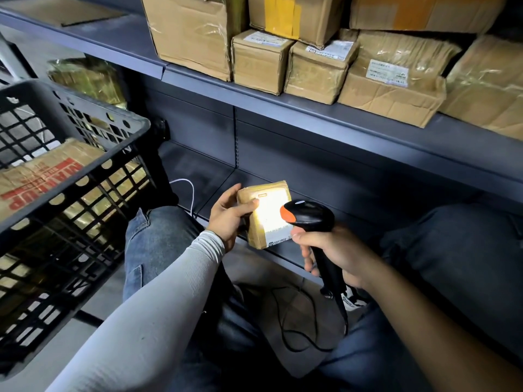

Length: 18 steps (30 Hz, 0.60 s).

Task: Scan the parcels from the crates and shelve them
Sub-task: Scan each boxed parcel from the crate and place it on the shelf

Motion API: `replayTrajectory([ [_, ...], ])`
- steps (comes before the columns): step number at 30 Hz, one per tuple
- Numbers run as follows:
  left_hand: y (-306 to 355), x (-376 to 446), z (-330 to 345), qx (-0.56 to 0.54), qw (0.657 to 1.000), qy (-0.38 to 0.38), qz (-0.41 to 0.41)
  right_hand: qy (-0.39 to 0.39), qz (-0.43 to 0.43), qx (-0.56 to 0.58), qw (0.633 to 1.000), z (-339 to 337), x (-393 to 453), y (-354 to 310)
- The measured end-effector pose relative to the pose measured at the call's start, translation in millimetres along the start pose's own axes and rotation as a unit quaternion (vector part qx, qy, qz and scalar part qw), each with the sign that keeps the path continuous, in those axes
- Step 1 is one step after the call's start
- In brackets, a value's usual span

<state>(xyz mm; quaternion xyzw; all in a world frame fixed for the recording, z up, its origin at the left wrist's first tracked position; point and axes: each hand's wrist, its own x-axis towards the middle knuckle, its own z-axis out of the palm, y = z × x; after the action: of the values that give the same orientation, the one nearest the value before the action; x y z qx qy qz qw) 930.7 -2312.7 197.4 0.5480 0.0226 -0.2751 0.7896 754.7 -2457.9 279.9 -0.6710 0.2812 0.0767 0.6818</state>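
Scanning a small taped parcel (264, 213) held in front of the lower shelf (353, 193).

The left hand (229, 216) gripped the parcel by its left edge, thumb across the top, label turned up and washed out by glare, so its print could not be read. The right hand (336, 256) was clenched round the handle of the black scanner (310, 215), whose head sat just beside the label. A black crate (85, 131) with more parcels stood at left; boxes (311, 52) filled the upper shelf.
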Motion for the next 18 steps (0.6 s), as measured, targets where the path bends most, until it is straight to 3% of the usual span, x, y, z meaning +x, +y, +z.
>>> replayTrajectory([
  [13,1,-3,1,-0.002,1.000,0.007,-0.012,0.016,-0.002,0.003,1.000,-2,5,4],
  [18,11,-10,1,0.007,1.000,-0.012,-0.023,0.129,-0.055,-0.059,0.988,-6,15,14],
])
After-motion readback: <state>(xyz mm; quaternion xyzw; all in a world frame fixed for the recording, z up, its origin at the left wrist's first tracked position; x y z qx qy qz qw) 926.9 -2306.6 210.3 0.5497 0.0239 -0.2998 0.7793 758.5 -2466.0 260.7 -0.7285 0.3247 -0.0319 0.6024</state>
